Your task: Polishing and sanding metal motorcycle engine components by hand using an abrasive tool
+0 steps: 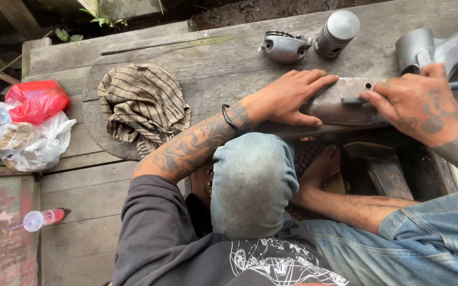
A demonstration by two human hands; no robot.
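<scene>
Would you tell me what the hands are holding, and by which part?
Left hand lies flat on the grey metal part's left end; right hand presses its right end and a thin rod.

A single head-worn camera looks steeply down and forward, close over the person's raised knees, onto the wooden table (197, 58).

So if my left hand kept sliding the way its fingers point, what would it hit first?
Probably your right hand: the left hand lies flat on the grey metal part, fingers pointing along it toward the right fingertips pressing its far end.
</scene>
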